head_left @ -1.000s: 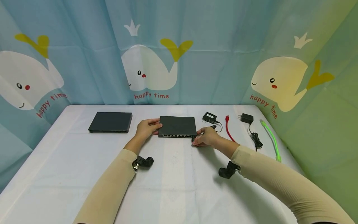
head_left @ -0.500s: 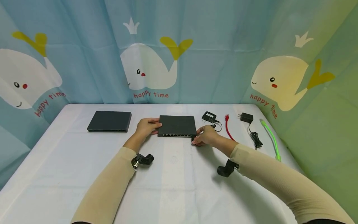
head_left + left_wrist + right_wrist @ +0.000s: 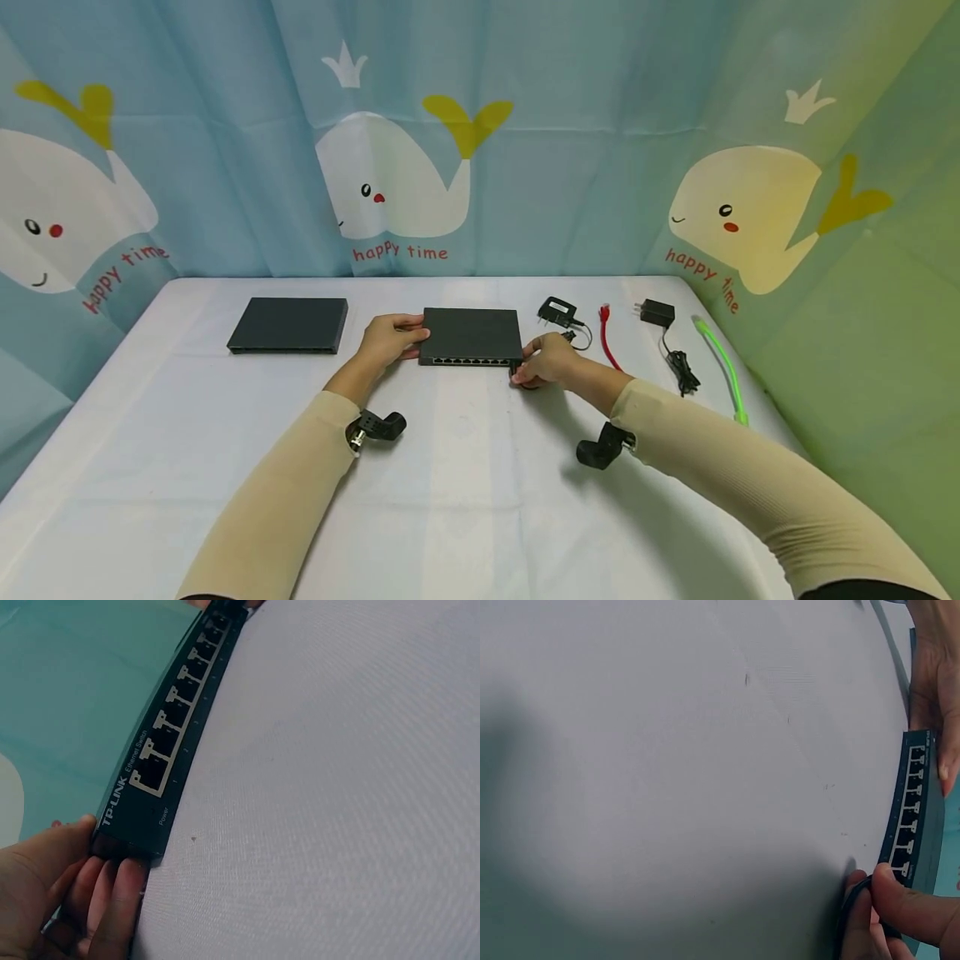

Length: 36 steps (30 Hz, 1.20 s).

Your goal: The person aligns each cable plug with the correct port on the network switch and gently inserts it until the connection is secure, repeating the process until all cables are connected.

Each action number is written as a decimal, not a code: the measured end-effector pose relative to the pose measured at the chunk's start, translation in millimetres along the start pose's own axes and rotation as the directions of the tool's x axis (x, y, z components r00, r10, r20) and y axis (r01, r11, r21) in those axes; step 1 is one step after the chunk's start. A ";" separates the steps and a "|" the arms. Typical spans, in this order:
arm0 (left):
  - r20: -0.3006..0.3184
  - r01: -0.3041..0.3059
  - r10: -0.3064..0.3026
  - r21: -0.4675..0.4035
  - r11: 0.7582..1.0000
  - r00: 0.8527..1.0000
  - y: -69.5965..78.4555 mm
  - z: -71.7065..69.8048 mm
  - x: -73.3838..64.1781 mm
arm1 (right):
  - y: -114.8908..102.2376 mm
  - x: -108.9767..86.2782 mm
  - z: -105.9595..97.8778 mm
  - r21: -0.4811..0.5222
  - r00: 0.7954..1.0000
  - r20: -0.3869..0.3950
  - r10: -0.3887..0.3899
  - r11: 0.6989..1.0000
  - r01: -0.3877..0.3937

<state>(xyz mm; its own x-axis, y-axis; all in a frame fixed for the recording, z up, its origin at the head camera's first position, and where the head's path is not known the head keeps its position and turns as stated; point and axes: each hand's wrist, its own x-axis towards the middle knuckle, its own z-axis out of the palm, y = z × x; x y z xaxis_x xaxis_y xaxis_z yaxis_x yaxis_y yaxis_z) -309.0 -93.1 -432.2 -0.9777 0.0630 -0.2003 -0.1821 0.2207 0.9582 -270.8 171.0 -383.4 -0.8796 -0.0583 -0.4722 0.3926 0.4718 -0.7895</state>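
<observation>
- left grip (image 3: 390, 340) pinches the switch (image 3: 469, 335): probably light, stiff, best held by its ends
- right grip (image 3: 547, 360) pinches a dark cable (image 3: 844, 913), likely bendy

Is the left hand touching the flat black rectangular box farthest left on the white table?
No, the left hand grips the flat black Ethernet switch in the middle, apart from that leftmost box.

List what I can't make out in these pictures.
Tip of the thin black cable: hidden by the right hand in the right wrist view, so whether it sits in the black rectangular Ethernet switch is unclear.
Lower end of the slim red cable: behind the right forearm, head view.
White markings on the black plastic adapter left of it: too small, head view.
</observation>
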 end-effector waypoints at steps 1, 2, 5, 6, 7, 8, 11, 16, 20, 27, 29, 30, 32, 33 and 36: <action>0.001 0.000 0.000 0.003 1.000 1.000 -0.3 -0.4 0.1 | -0.1 0.0 0.4 -0.008 1.000 -0.001 -0.004 1.000 0.004; 0.002 0.001 -0.001 0.005 1.000 1.000 -0.6 -0.7 0.2 | -0.2 0.0 0.8 -0.015 1.000 0.000 -0.008 1.000 0.008; 0.000 0.003 -0.003 0.006 1.000 1.000 -1.3 -0.9 0.8 | -0.7 -0.1 0.6 -0.036 1.000 0.017 -0.014 0.999 0.015; 0.000 0.002 -0.002 0.007 1.000 1.000 -1.3 -0.8 0.9 | -0.8 -0.1 0.2 -0.045 1.000 0.022 -0.016 0.999 0.017; 0.000 -0.001 0.001 0.010 1.000 1.000 -1.4 -0.9 1.3 | -1.1 -0.2 -0.7 -0.054 0.999 0.031 -0.022 0.998 0.024; 0.003 -0.002 0.001 0.011 1.000 1.000 -1.4 -0.6 1.7 | -1.1 -0.2 -1.9 -0.061 0.999 0.042 -0.027 0.998 0.030; 0.012 0.002 -0.002 0.000 1.000 1.000 -1.2 -0.1 2.6 | -0.4 0.4 -4.9 -0.071 0.998 0.058 -0.036 0.997 0.040; 0.011 0.016 -0.015 -0.022 1.000 1.000 -0.7 -0.1 3.0 | 2.5 1.0 -5.5 -0.048 0.999 0.043 -0.034 0.998 0.036; 0.007 0.015 -0.015 -0.033 0.999 1.000 -0.5 -0.4 2.7 | 5.3 0.7 -3.9 -0.022 0.998 0.027 -0.058 0.998 0.058; 0.007 0.018 -0.017 -0.031 0.999 1.000 -1.5 -2.1 2.5 | 8.5 0.6 -2.1 -0.075 0.988 0.067 -0.138 0.987 0.143; 0.011 0.022 -0.021 -0.035 0.999 1.000 -1.8 -1.5 2.4 | 9.1 0.6 -2.0 -0.098 0.987 0.068 -0.148 0.983 0.154; 0.012 0.024 -0.023 -0.038 0.999 1.000 -1.8 -1.3 2.4 | 9.2 0.5 -2.0 -0.109 0.986 0.069 -0.153 0.981 0.160; 0.013 0.025 -0.025 -0.038 0.999 1.000 -1.9 -1.3 2.5 | 9.5 1.4 -1.7 -0.119 0.986 0.063 -0.153 0.980 0.159; 0.014 0.025 -0.025 -0.039 0.999 1.000 -1.7 -1.4 2.5 | 9.7 1.5 -1.8 -0.121 0.986 0.062 -0.152 0.980 0.158; 0.019 0.026 -0.026 -0.037 0.999 0.999 -0.7 -1.1 2.7 | 10.3 2.0 -2.7 -0.114 0.987 0.064 -0.146 0.982 0.153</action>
<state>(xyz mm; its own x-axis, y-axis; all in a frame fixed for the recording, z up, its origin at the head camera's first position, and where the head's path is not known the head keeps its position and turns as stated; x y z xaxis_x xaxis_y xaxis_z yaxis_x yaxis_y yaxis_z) -311.6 -94.1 -433.2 -0.9706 0.0755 -0.2287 -0.2116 0.1863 0.9594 -269.2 178.1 -391.4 -0.9085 -0.1828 -0.3757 0.2201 0.5547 -0.8024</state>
